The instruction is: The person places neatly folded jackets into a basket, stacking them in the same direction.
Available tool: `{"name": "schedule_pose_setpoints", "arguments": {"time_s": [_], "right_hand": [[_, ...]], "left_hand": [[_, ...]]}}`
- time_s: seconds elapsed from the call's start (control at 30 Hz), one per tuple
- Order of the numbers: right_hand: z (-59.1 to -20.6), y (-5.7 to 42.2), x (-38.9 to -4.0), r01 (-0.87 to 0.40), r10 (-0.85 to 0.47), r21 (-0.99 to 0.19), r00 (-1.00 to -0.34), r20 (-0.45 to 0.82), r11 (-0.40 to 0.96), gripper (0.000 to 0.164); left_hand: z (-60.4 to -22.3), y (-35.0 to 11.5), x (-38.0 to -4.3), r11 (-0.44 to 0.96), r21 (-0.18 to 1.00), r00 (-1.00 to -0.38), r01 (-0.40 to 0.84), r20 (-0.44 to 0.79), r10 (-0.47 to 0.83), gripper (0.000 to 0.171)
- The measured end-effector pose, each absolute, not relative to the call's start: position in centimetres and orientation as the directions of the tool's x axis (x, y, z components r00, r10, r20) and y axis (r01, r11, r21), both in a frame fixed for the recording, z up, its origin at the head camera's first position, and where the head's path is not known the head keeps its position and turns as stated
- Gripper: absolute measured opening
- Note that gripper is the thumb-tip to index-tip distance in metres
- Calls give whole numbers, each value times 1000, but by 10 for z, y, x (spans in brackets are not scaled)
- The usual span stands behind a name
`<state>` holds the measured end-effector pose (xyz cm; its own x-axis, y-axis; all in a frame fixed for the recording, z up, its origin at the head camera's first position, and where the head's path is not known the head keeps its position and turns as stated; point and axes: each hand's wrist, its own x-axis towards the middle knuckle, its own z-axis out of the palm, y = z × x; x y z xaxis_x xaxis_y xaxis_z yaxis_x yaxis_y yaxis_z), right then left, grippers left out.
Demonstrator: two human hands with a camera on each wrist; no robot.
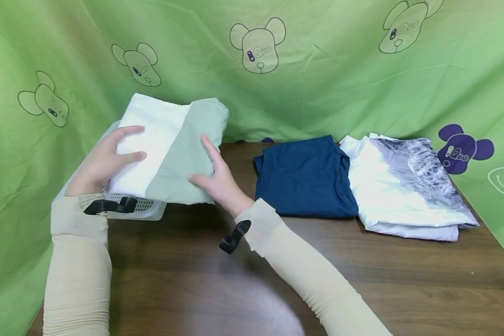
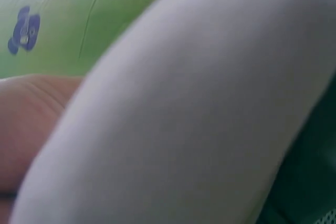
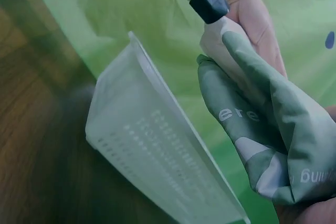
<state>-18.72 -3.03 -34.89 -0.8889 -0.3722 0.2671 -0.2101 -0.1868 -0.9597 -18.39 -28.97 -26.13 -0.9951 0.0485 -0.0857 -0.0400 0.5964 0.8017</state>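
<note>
A folded cloth (image 1: 172,149), half white and half sage green, is held up over the left side of the table between both hands. My left hand (image 1: 98,163) grips its white left side, thumb and a finger lying over the top. On the green right side, my right hand (image 1: 222,184) holds on with the thumb across the face. Under the cloth stands a white plastic basket (image 3: 142,124) with perforated walls, its inside mostly covered in the head view. Pale lettering shows on the cloth's green underside (image 3: 231,103) in the right wrist view.
A folded navy cloth (image 1: 304,179) lies on the brown wooden table (image 1: 218,280) right of the hands. Beside it is a folded white cloth (image 1: 399,186) with a grey-purple print. Green fabric (image 1: 185,56) with bear drawings hangs behind and at both sides.
</note>
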Motion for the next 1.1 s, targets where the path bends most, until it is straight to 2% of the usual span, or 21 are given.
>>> {"name": "schedule_pose_setpoints", "arguments": {"time_s": [0.3,0.6,0.73,0.93,1.1], "right_hand": [[-345,-59,-190,-148,-458,-967,-859,229,-207,101],[-348,-90,-193,-147,-521,-979,-830,200,-143,98],[-348,-100,-193,-154,-537,-982,-822,188,-109,97],[-353,-106,-191,-152,-556,-986,-815,162,-64,96],[-355,-106,-190,-105,-547,-991,-826,136,-89,93]], "left_hand": [[-273,-327,-185,591,802,-995,-80,-97,-3,71],[-292,-362,-183,606,791,-997,-80,-73,-36,67],[-300,-371,-184,566,817,-994,-111,-99,-52,63],[-317,-378,-185,513,849,-990,-129,-138,-21,55],[-333,-377,-190,482,868,-988,-116,-150,33,45]]}}
